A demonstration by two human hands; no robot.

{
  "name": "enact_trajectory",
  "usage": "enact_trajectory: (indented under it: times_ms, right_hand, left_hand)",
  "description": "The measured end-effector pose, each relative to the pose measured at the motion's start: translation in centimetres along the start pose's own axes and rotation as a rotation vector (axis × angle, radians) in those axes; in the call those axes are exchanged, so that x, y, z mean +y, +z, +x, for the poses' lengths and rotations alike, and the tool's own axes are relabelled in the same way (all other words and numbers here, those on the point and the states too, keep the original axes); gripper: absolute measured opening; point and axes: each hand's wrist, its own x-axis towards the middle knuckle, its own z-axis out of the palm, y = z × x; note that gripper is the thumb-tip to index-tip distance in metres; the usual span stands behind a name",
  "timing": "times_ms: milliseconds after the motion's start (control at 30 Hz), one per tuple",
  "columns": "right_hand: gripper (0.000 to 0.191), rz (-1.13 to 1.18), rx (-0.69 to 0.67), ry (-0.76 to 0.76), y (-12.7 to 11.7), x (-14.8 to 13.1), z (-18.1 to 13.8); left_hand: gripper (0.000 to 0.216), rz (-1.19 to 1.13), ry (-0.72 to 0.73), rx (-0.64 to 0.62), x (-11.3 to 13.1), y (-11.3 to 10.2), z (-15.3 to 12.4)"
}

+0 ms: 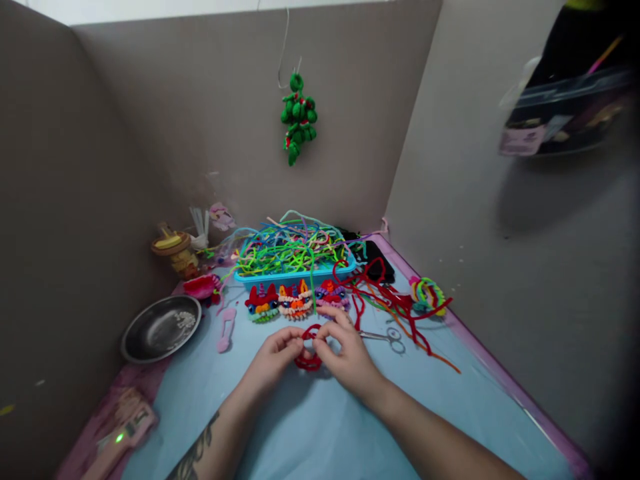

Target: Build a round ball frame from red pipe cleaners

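Note:
Both of my hands meet over the light blue table top (310,427), pinching a red pipe cleaner (309,360) bent into loops. My left hand (274,357) grips its left side with closed fingers. My right hand (345,350) pinches the upper right of the loop. Just beyond the hands stand three small pipe-cleaner figures (295,300) in a row. Silver scissors (387,337) lie right of my right hand.
A blue tray (300,275) heaped with coloured pipe cleaners sits at the back. Loose red and orange pipe cleaners (395,300) spread to the right, beside a coloured coil (427,293). A metal bowl (160,328) is at left. A green ornament (299,117) hangs on the wall.

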Motion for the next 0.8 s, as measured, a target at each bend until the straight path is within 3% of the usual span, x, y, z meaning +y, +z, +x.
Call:
enact_trajectory:
  times_ms: [167, 500, 667, 800]
  right_hand:
    - [0.012, -0.005, -0.013, 0.036, 0.25, 0.15, -0.03]
    - [0.013, -0.025, -0.033, 0.014, 0.58, 0.18, -0.2]
    - [0.007, 0.007, -0.039, -0.104, 0.33, 0.2, -0.25]
    - [0.018, 0.046, -0.11, -0.231, -0.07, 0.37, -0.09]
  left_hand:
    - [0.038, 0.091, 0.071, -0.017, -0.13, 0.05, 0.19]
    - [0.033, 0.362, 0.158, 0.083, 0.15, 0.17, 0.05]
    - [0.028, 0.39, 0.14, 0.109, 0.45, 0.37, -0.23]
    - [0.029, 0.409, 0.144, -0.002, 0.54, 0.23, -0.39]
